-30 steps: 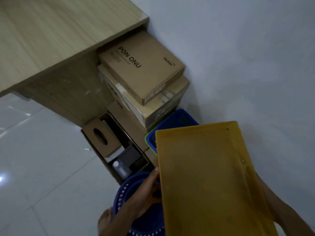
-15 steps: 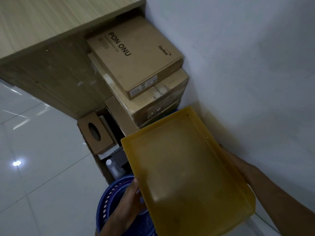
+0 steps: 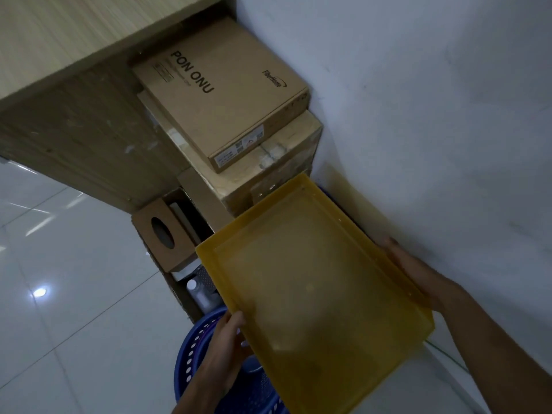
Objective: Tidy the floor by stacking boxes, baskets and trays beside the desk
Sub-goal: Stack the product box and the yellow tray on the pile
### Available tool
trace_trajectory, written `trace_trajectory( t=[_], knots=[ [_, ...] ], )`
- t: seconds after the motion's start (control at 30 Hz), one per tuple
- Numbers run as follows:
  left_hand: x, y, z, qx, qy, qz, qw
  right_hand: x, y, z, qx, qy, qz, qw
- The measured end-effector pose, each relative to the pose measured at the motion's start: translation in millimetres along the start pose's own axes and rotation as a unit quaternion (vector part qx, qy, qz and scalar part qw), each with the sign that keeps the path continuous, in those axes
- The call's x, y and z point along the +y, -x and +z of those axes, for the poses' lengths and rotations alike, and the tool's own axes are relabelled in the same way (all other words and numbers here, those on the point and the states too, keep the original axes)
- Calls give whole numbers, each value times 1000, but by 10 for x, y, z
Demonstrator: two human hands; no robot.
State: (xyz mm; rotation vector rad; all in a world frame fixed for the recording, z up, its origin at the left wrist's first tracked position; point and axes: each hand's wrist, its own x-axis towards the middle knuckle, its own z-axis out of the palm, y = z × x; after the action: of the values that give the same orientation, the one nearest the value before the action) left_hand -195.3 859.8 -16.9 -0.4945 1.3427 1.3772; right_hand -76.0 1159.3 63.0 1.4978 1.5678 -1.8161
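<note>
I hold a yellow plastic tray (image 3: 310, 291) open side up, its far end next to the stack of cardboard boxes. My left hand (image 3: 227, 345) grips its near left edge and my right hand (image 3: 415, 267) grips its right edge by the wall. The tray hides the blue basket that stood beside the boxes; only a sliver of blue shows at its far right corner. The top box (image 3: 221, 94) reads PON ONU and lies on a larger box (image 3: 239, 171) next to the desk (image 3: 59, 46).
A round blue perforated basket (image 3: 194, 354) sits on the floor under my left hand. An open cardboard box (image 3: 167, 237) with a bottle (image 3: 197, 291) inside stands left of the tray. White wall on the right, glossy white floor tiles on the left.
The tray has turned from underside-up to open side up and dropped lower toward the floor beside the boxes. Both hands kept hold of it.
</note>
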Motion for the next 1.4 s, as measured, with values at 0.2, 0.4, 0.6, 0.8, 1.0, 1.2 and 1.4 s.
trace_trajectory(
  t=[0.2,0.4,0.6,0.8,1.0,1.2,1.4],
  knots=[
    [-6,72,201,0,-7,11,1000,663,291,-156,148,-95,-33,984],
    [-64,-7,379,-19,-30,14,999,1124,609,135,265,-268,30,926],
    [17,-125,505,-23,-23,34,999,1360,408,277,244,-338,-16,909],
    [135,-262,536,-26,-35,67,997,1278,-8,286,212,-320,-72,920],
    [224,-481,530,-26,-46,65,997,1314,-236,281,236,-288,-59,926],
    [206,-523,555,-27,-43,64,997,1417,-248,301,217,-297,-65,928],
    [240,-508,576,-36,-36,38,998,1380,-217,296,194,-324,-70,923]
  ],
)
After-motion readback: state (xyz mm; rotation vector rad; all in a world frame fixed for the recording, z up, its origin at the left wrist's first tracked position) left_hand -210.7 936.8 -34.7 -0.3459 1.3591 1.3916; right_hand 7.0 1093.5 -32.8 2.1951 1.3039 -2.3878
